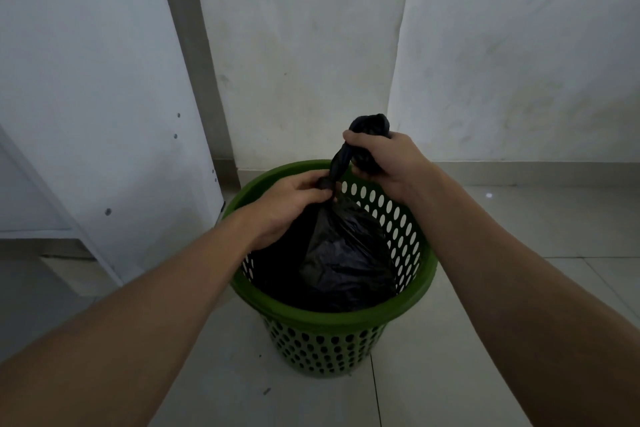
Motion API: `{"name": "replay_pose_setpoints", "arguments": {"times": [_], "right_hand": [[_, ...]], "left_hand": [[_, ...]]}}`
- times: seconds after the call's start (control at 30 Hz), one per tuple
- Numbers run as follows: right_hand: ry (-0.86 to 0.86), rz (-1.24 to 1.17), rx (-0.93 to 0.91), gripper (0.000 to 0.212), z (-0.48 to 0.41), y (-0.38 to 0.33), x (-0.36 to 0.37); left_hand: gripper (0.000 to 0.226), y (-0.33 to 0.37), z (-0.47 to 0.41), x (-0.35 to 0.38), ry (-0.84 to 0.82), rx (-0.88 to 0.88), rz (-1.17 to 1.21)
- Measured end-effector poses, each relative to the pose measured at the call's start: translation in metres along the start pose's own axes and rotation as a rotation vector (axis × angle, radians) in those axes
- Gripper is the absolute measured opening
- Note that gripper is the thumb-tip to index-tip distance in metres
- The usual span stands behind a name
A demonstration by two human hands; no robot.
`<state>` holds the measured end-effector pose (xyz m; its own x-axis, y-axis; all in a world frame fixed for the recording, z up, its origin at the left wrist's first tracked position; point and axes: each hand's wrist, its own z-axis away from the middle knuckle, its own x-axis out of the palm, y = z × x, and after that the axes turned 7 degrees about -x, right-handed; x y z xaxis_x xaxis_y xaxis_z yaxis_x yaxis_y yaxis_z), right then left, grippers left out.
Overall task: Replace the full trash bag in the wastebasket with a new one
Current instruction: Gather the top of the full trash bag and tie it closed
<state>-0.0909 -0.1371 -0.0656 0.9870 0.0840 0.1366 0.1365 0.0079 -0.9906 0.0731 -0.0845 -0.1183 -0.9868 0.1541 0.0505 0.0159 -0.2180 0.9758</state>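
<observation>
The bag [346, 253], black and bulging, sits low inside the basket [412, 291], its body leaning toward the right inner wall. Its mouth is gathered into a twisted neck [337, 163] that rises above the far rim.

The left hand [294, 198] pinches that neck at its base, fingertips and thumb closed round the plastic just over the bulge. The right hand [384, 159] is curled tight round the bunched top end, a wad of plastic poking out above the knuckles. The two hands are near each other but not touching, with only the twisted rope of bag between them.

By the look of it, the step in hand is closing the full bag before it comes out. The light is dim and the plastic is black on black, so I cannot tell whether the lump at the left fingers is already a knot or only a twist.

The next move calls for finishing the tie if it is loose, then a straight upward lift so the bulge clears the rim. The perforated basket may lift with the bag, so one hand would probably need to steady it.

The basket stands on a tiled floor [485, 322] near a white wall [311, 45], with a white panel [86, 80] to the left. No fresh bag is in view.
</observation>
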Motion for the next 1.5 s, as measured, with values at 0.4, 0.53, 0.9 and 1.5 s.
{"name": "replay_pose_setpoints", "arguments": {"times": [0.4, 0.53, 0.9, 1.5], "right_hand": [[-0.017, 0.31, -0.22, 0.032, 0.002, 0.008, 0.022], [0.044, 0.194, -0.177, 0.036, -0.001, 0.006, 0.017], [0.061, 0.032, -0.132, 0.04, -0.003, 0.008, 0.018], [-0.62, 0.723, -0.075, 0.043, 0.025, 0.047, 0.012]], "left_hand": [[0.033, -0.029, -0.003, 0.008, 0.138, 0.308, -0.906], [0.04, -0.026, -0.004, 0.017, 0.125, 0.256, -0.885], [0.028, -0.019, -0.01, 0.018, 0.316, 0.239, -0.808], [0.016, -0.004, 0.011, -0.019, 0.207, 0.26, -0.908]]}}
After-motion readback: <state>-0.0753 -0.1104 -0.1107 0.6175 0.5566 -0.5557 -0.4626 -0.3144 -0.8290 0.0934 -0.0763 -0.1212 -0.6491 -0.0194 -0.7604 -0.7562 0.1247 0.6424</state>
